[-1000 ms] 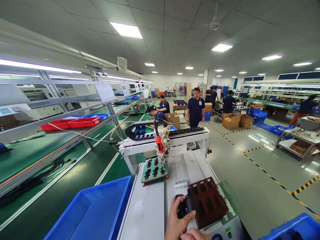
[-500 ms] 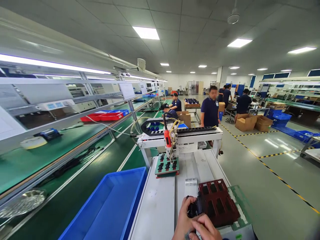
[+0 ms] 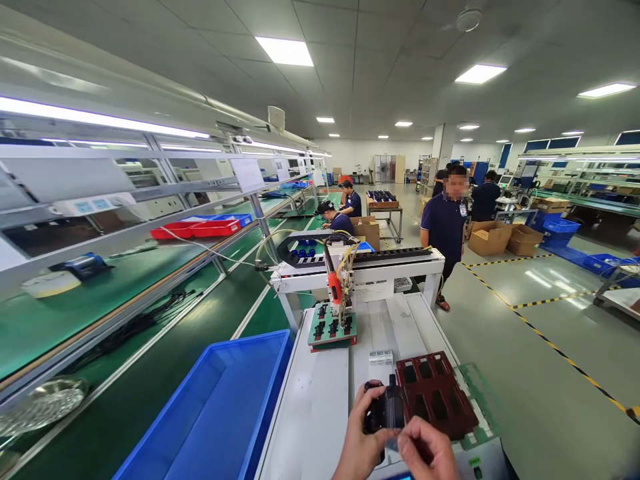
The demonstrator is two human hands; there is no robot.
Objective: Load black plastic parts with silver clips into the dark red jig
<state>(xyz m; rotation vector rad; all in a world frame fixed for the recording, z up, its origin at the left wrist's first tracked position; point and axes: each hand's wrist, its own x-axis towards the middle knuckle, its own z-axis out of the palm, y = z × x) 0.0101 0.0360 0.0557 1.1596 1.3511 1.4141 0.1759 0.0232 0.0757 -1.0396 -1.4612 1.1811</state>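
My left hand (image 3: 359, 437) is wrapped round a black plastic device (image 3: 394, 405) with a short stub on top, shaped like a two-way radio. My right hand (image 3: 425, 448) is closed in a pinch at the device's lower end. Between its fingertips there seems to be a small, thin, clear piece, too blurred to name. Just right of the device lies a dark red slotted fixture plate (image 3: 431, 387). A small silvery labelled piece (image 3: 381, 357) rests on the white machine bed (image 3: 320, 393) beyond my hands.
A gantry machine with a red-bodied screwdriver (image 3: 334, 287) stands ahead, over a green fixture (image 3: 332, 339) holding black parts. On the left are a large blue bin (image 3: 210, 407) and a dish of small metal parts (image 3: 43, 407). A person (image 3: 444, 223) walks beyond the machine.
The black device now shows more upright, its stub visible. My right hand has drawn slightly right, off its middle. The person beyond the machine has moved right.
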